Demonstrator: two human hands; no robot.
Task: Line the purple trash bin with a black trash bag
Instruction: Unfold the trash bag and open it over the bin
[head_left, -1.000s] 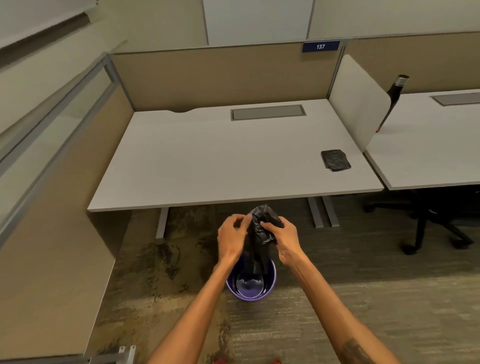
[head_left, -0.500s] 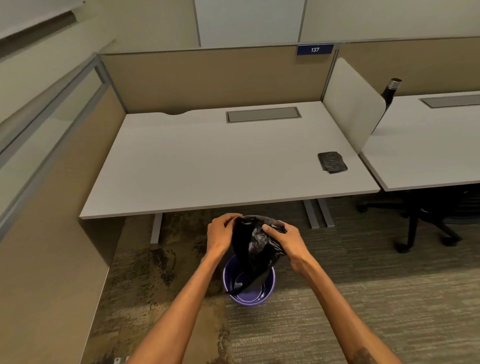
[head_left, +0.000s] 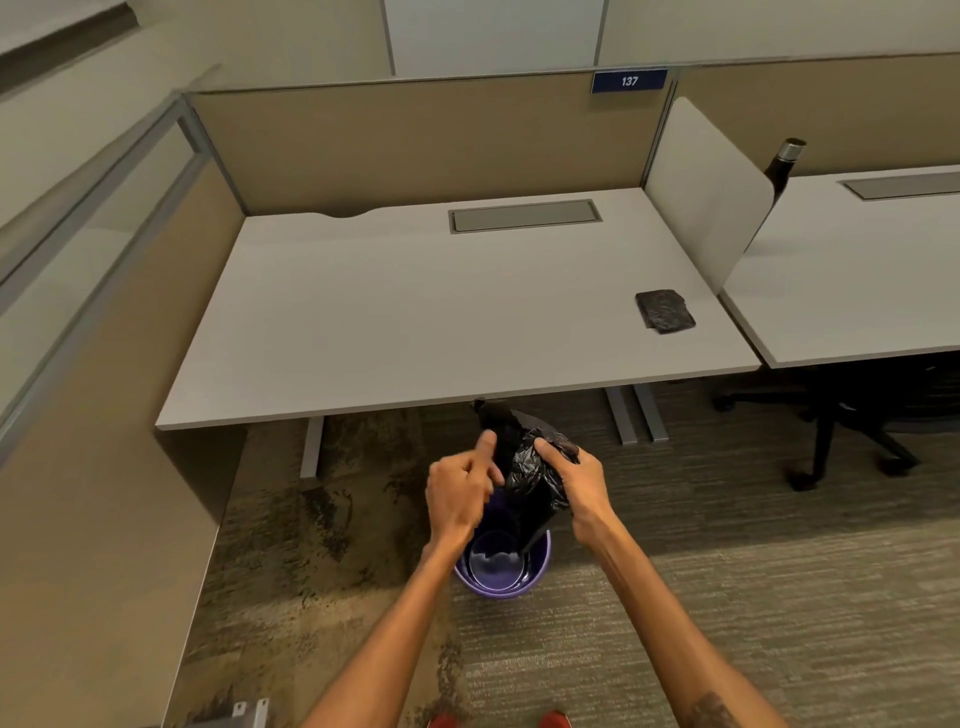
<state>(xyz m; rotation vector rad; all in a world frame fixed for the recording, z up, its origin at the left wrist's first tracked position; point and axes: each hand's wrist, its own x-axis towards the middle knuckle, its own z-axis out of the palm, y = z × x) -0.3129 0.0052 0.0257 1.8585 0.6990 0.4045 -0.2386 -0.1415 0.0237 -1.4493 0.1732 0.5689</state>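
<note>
Left hand: was raised above the bin, fingers curled loosely, thumb and forefinger at the left edge of the bag; whether they actually pinched the plastic cannot be told.
Right hand: was closed around the bunched right side of the bag, fingertips pressed into the crumpled plastic.
Black trash bag: was held between the two hands, still bunched, one corner sticking up beyond the left fingertips, a lower tail hanging down to the bin's mouth.
Purple trash bin: stood on the carpet directly below both hands, upright, partly hidden by the left wrist and the bag; its inside showed bare.
Desk: lay beyond the hands, its front edge just past the bag's raised corner.
Folded black bag: lay flat on the desk, well beyond and to the right of the right hand.
Office chair: stood far right of the right hand, under the neighbouring desk.
Bottle: stood far beyond the right hand, behind the white divider.
</note>
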